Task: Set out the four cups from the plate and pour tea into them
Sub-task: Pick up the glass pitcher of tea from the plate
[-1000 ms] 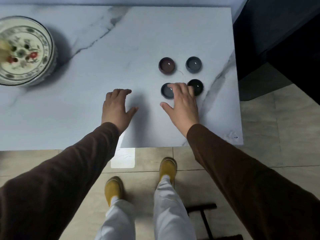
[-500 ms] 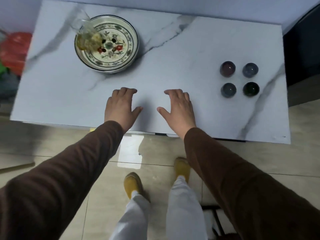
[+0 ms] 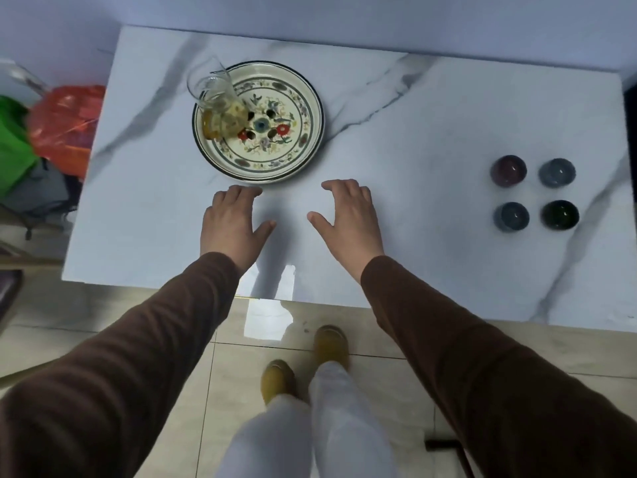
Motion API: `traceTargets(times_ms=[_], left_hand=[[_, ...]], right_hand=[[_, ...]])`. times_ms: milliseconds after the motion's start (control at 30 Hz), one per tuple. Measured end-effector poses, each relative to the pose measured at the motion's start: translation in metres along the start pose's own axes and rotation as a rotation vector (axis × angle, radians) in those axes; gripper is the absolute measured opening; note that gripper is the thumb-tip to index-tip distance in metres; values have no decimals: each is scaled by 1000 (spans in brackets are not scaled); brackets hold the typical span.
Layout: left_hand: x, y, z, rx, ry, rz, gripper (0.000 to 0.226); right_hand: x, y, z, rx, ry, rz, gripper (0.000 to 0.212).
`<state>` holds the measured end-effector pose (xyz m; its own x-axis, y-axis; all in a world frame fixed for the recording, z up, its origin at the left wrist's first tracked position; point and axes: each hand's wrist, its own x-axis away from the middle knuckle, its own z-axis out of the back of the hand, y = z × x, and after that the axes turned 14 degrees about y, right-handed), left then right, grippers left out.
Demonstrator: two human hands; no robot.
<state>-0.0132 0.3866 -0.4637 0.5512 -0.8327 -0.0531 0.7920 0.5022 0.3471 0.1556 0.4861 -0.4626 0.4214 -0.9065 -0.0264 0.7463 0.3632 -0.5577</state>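
Next, pitcher (image 3: pixel 216 108) (upper left, on plate (image 3: pixel 310 98)): we grip low, both hands (image 3: pixel 234 225) (image 3: pixel 348 219) empty, fingers spread; cups (image 3: pixel 508 170) wait right.

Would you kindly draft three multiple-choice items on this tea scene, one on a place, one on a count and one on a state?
1. Where does the glass pitcher stand?
A. On the patterned plate, at its left side
B. Among the cups
C. On the floor

2. How many small cups sit on the marble table?
A. Two
B. Three
C. Four

3. What are the two hands doing?
A. Both grip the pitcher
B. Both rest open and empty on the table
C. Each holds a cup

Answers:
1 A: the pitcher sits inside the plate's left rim.
2 C: a maroon cup, a grey-blue cup, a slate cup and a dark green cup form a square.
3 B: the left hand and right hand lie flat with fingers spread.
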Motion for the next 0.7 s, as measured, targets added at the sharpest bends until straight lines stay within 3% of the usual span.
traceTargets(times_ms=[233, 467, 700], left_hand=[[-45, -67, 17, 12, 4, 14, 52], [-106, -137, 36, 94, -37, -10, 52], [-149, -162, 29, 143, -62, -77, 51]], right_hand=[[-37, -62, -49, -77, 2, -23, 46], [-70, -139, -105, -297, 50, -286, 39], [-96, -170, -143, -468, 173, -496, 33]])
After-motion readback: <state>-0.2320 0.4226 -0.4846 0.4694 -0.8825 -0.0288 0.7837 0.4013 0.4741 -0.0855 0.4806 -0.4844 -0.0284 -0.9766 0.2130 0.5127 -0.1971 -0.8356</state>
